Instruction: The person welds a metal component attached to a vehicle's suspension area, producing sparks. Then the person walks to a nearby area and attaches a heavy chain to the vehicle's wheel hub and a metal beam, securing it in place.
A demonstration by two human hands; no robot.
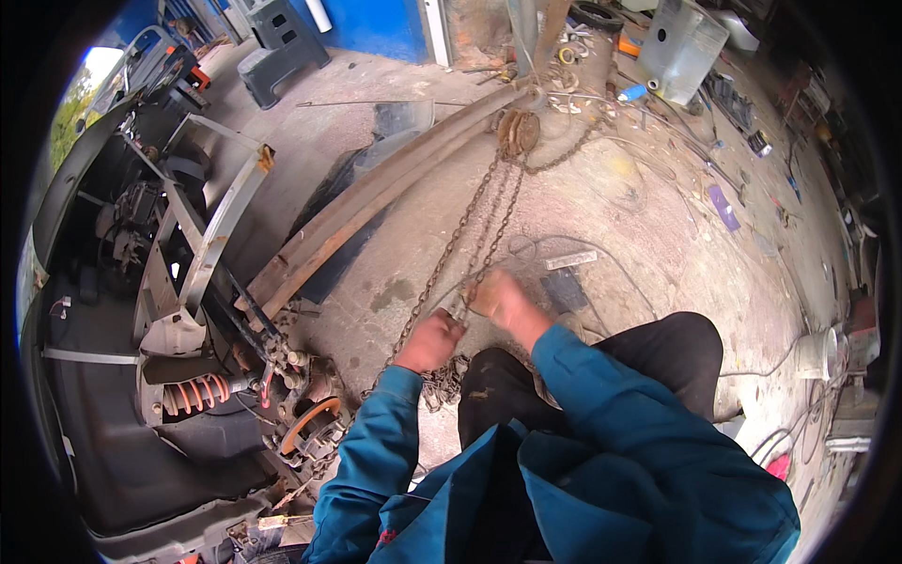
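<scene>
A rusty chain hoist [519, 133] lies on the floor ahead, beside the far end of a steel beam. From it several strands of chain [490, 211] run back toward me, between and beside my hands. My left hand [434, 340] is closed at the chain strands, low over the floor. Slightly farther and to the right, my right hand [503, 296] is curled round the chain, its outline blurred by motion. A heap of loose chain [442, 383] rests by my knee, partly behind my left forearm.
A long rusty steel beam [385, 193] crosses the floor diagonally. Along the left stands a stripped vehicle frame with an orange coil spring [195, 395] and a brake disc [310, 425]. A thin cable [620, 268] curves across the floor at right. A grey plastic stool [280, 52] stands far left.
</scene>
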